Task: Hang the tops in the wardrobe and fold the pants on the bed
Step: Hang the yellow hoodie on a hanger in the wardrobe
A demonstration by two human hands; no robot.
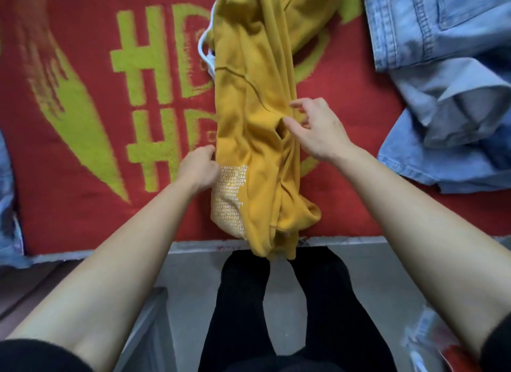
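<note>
- I am looking down at the mustard pants [257, 156], which are lying lengthwise on the bed's red blanket [83, 178], folded into a long, narrow strip running away from me.
- The near end of the pants is hanging slightly over the bed edge [345, 240], and the far end is running out of the top of the view.
- A white drawstring [204, 53] is sticking out at the strip's left side, near the far end.
- A block of white printed text [231, 194] is showing on the near left part of the cloth.
- My left hand [197, 169] is gripping the strip's left edge just above that print, with the fingers curling in and the thumb lying against the cloth; the fingertips are hiding under the hand.
- My right hand [318, 131] is hanging over the strip's right side with the fingers spreading loosely and holding nothing; I cannot tell whether the thumb tip is touching the crease beside it.
- A pale denim garment [442, 67] is lying crumpled on the blanket to the right, apart from the pants.
- More denim [7, 205] is showing at the far left edge.
- My black-clad legs [276, 316] are standing against the bed below the pants.
</note>
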